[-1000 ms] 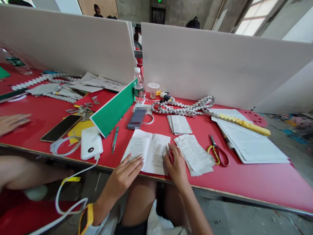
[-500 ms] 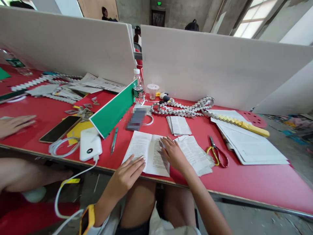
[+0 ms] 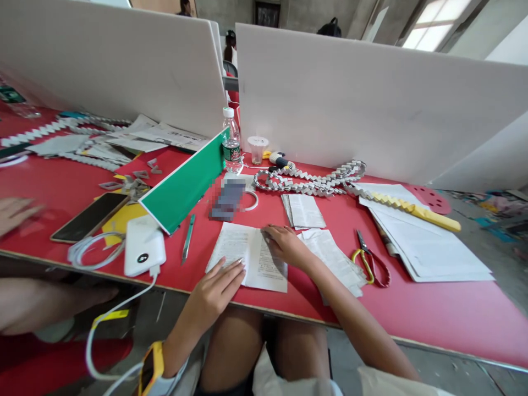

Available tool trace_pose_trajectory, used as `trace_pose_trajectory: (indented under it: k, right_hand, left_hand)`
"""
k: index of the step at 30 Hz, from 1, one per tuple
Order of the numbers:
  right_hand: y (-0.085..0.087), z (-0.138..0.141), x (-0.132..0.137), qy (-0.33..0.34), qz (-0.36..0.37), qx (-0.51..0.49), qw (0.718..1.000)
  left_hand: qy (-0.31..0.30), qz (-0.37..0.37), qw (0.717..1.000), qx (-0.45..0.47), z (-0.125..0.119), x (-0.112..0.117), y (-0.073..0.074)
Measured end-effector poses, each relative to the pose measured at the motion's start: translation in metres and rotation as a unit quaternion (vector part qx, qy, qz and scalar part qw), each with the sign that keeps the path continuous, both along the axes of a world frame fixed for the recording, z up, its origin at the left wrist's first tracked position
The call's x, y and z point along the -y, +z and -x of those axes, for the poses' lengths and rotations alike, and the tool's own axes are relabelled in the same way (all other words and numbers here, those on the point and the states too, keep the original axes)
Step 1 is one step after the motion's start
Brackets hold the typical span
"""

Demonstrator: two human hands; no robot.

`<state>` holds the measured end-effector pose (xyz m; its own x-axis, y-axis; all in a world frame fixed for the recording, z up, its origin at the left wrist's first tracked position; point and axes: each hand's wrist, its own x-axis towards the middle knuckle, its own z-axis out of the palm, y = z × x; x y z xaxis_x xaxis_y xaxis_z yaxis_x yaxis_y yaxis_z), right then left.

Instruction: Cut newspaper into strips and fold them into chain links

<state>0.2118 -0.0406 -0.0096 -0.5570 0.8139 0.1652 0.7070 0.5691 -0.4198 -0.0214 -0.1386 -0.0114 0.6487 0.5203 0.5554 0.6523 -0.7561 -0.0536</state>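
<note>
A printed paper sheet (image 3: 264, 275) with a crease down its middle lies on the red table in front of me. My left hand (image 3: 221, 287) rests flat on its lower left part, fingers stretched out. On the upper right half lies my right hand (image 3: 286, 246), fingers extended over the paper near the crease; neither hand grips anything visible. Right of the sheet is a fanned pile of printed paper pieces (image 3: 332, 261), partly under my right forearm. Behind it sits a small stack of paper strips (image 3: 304, 210). Pliers-like cutters (image 3: 369, 261) with red and yellow handles lie farther right.
A craft knife (image 3: 188, 239), a white power bank (image 3: 144, 246) with cable and a green board (image 3: 185, 184) stand left. A bottle (image 3: 231, 146), a cup (image 3: 258, 149) and a folded-paper chain (image 3: 313, 184) are behind. White sheets (image 3: 433, 247) lie right. Another person's hand (image 3: 18, 214) is far left.
My right hand has shifted slightly left and toward the crease, its fingers closer together. My left hand stays in place on the sheet. The camera view has tilted down a little.
</note>
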Motion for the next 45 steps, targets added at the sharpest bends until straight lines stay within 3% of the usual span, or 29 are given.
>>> trace_pose_trajectory:
  k: [15, 19, 25, 29, 32, 37, 41, 45]
  right_hand:
    - [-0.004, -0.001, -0.001, 0.003, 0.003, 0.001, 1.000]
    - [0.006, -0.005, 0.003, -0.009, -0.019, 0.009, 1.000]
    - [0.031, -0.054, -0.004, -0.088, -0.066, 0.059, 0.992]
    - [0.015, -0.092, -0.023, -0.096, -0.042, 0.134, 0.985]
    - [0.000, -0.106, -0.031, -0.084, -0.041, 0.145, 0.985]
    - [-0.003, -0.105, -0.027, -0.087, -0.045, 0.104, 0.990]
    - [-0.001, -0.099, -0.024, -0.146, -0.058, 0.005, 0.988]
    - [0.000, -0.096, -0.026, -0.157, -0.077, -0.074, 0.982]
  left_hand:
    - [0.009, 0.039, 0.999, 0.021, 0.000, -0.013, -0.013]
    - [0.015, 0.058, 0.998, 0.024, 0.001, -0.014, -0.017]
    - [0.034, 0.098, 0.994, 0.039, 0.001, -0.017, -0.023]
    - [0.030, 0.112, 0.993, 0.035, 0.000, -0.016, -0.023]
    - [0.028, 0.114, 0.992, 0.043, -0.004, -0.015, -0.022]
    - [0.047, 0.112, 0.992, 0.027, -0.017, -0.021, -0.021]
    - [0.050, 0.106, 0.993, 0.016, -0.023, -0.028, -0.023]
    - [0.058, 0.092, 0.994, 0.033, -0.018, -0.027, -0.026]
